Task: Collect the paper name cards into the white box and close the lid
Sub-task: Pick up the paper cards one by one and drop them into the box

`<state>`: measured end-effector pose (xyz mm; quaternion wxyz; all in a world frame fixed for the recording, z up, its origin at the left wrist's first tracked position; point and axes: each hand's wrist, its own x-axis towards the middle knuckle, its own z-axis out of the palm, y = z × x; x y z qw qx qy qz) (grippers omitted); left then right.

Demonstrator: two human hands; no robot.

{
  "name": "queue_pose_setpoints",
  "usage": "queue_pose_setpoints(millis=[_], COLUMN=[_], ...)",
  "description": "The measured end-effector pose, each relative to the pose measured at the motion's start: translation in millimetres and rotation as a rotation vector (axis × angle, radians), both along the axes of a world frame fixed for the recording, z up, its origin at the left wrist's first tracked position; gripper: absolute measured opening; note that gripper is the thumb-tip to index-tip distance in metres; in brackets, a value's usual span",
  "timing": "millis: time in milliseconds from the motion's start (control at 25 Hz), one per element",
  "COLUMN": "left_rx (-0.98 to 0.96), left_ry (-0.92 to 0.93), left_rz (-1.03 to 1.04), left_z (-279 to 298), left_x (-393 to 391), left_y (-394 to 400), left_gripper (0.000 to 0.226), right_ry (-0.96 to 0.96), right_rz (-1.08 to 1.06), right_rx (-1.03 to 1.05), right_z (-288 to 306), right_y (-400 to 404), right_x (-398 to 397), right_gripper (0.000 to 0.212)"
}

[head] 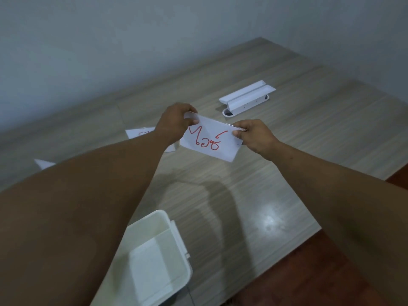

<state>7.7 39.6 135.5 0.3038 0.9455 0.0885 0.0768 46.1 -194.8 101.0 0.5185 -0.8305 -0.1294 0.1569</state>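
A white paper name card (210,139) with red handwriting hangs above the table, held at both ends. My left hand (174,122) pinches its left top corner and my right hand (254,134) pinches its right edge. A second card (141,132) with red writing lies flat on the table behind my left forearm, partly hidden. A white corner of a third card (43,163) shows at the left. The open white box (159,259) stands near the table's front edge, below my left arm; a flat paper lies inside it.
A folded white paper piece (247,94) rests on a white cable-slot cover (245,106) at the back right of the wooden table (287,173). Grey walls close the far side. Reddish floor shows past the table's right and front edges.
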Motion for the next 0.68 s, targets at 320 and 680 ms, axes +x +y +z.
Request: queue_pose_setpoints(millis=[320, 680], left_rx=[-0.071, -0.031], left_ry=[-0.001, 0.18], left_rz=[0.096, 0.241], left_z=[87.6, 39.1], left_x=[-177.9, -365.7], left_y=[61.4, 90.5], left_gripper=[0.017, 0.024], right_ry=[-0.114, -0.1], right_rz=[0.112, 0.328], right_rx=[0.099, -0.042], right_z=[86.6, 39.9], right_y=[64.0, 117.9], right_x=[-116.9, -250.8], right_gripper=[0.027, 0.021])
